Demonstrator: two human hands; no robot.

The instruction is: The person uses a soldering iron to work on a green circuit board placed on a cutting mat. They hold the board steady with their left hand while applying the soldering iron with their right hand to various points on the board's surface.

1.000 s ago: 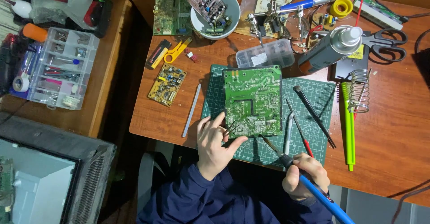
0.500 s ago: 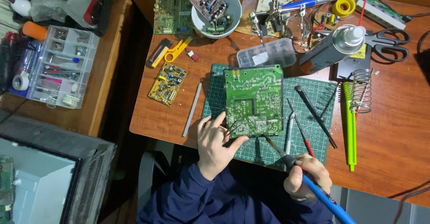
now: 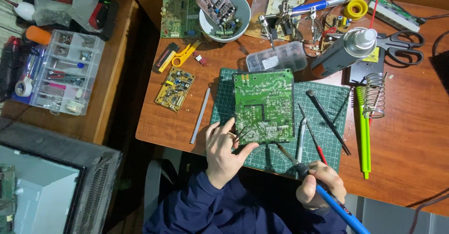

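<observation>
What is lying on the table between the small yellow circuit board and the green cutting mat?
In the head view, one thin pale stick lies slanted on the table between the small yellow circuit board and the green cutting mat.

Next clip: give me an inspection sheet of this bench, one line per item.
Surface: wooden table with green cutting mat.
Job's things: green circuit board solder-side up on the mat; blue-handled soldering iron.
Clutter: white bowl of parts, spray can, scissors, yellow board.
Hands: left hand holds tweezers at the board edge; right hand grips the iron.
Cables: red wire at top right.
Surroundings: clear parts organiser on side table.
</observation>
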